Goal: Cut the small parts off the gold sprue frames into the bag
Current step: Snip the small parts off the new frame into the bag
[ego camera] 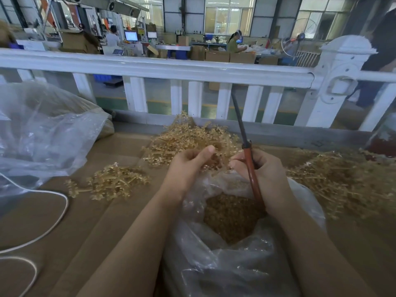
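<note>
A clear plastic bag stands open right in front of me, partly filled with small gold parts. Above its mouth my left hand curls round a gold sprue frame. My right hand grips scissors with red-brown handles, their dark blades pointing up and away. Its fingertips meet the frame beside my left thumb. Heaps of gold frames lie behind my hands, at the left and at the right.
The worktop is brown cardboard. A big clear bag bulges at the far left, with a white cord looping below it. A white railing runs along the far edge. Beyond it are a factory floor, boxes and people.
</note>
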A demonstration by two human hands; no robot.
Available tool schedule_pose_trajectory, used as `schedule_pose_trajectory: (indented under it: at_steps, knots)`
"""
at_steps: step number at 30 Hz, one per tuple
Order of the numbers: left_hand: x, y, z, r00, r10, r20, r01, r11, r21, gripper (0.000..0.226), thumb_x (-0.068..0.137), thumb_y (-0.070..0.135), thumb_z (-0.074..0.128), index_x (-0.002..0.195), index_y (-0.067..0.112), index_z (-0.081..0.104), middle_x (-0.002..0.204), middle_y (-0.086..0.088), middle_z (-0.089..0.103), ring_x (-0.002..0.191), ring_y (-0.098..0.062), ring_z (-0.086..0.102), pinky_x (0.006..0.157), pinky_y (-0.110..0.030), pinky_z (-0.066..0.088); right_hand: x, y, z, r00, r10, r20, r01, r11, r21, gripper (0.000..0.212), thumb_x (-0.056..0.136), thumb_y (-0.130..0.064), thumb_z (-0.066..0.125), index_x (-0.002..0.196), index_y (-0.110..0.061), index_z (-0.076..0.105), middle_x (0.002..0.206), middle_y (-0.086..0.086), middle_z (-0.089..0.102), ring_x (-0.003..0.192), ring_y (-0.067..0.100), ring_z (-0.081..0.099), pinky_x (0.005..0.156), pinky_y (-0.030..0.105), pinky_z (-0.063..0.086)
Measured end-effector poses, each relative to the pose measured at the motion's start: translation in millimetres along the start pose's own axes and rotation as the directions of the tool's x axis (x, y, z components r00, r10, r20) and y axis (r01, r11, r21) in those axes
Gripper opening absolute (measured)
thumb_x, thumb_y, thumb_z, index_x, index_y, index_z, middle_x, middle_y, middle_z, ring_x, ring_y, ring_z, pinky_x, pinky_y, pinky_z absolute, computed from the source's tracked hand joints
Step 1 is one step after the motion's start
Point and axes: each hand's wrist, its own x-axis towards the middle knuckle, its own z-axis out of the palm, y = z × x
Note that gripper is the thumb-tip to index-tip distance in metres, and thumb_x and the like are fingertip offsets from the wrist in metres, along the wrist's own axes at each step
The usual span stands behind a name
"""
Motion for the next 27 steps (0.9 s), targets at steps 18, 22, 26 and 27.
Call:
schedule_pose_trajectory:
  at_steps: [18,22,26,27]
  knots:
    - [-1,5,10,0.98,0.182,0.085,-0.157,0.959,-0.235,0.014,0.08,-0.003,0.075,0.091,0.006,0.078,0.087,-0.013,0.077,0.08,-0.018,0.071,0.079,-0.026,0.058,-3,-5,4,0.998,0.035,-0.061,-0.043,0.989,-0.138,0.028,0.064,-0.057,0.084,0.075,-0.034,0.072,0.073,-0.021,0.072,0.071,0.0,0.069,0.068,0.022,0.054]
    - [-3,6,13,0.975,0.2,0.094,-0.182,0.968,-0.174,0.011,0.08,-0.002,0.076,0.086,0.008,0.079,0.088,-0.008,0.078,0.082,-0.016,0.071,0.08,-0.029,0.058,-3,-1,12,0.987,0.042,-0.152,-0.065,0.987,-0.145,0.019,0.079,-0.033,0.083,0.067,-0.035,0.068,0.068,-0.017,0.072,0.068,0.003,0.069,0.066,0.026,0.055]
    - [-2,4,16,0.976,0.207,0.062,-0.2,0.974,-0.107,0.011,0.086,0.0,0.072,0.085,0.01,0.077,0.087,-0.006,0.078,0.081,-0.015,0.072,0.077,-0.026,0.058,0,1,11,0.973,0.045,-0.225,-0.091,0.975,-0.2,0.019,0.084,-0.03,0.077,0.07,-0.019,0.07,0.065,-0.003,0.069,0.066,0.015,0.066,0.071,0.041,0.058]
    - [-2,4,17,0.978,0.205,0.049,-0.199,0.975,-0.098,0.012,0.087,0.001,0.071,0.084,0.01,0.077,0.081,-0.003,0.077,0.076,-0.011,0.071,0.072,-0.021,0.056,0,1,11,0.972,0.04,-0.23,-0.093,0.97,-0.225,0.019,0.084,-0.031,0.077,0.071,-0.02,0.07,0.065,-0.004,0.069,0.066,0.015,0.065,0.071,0.041,0.057]
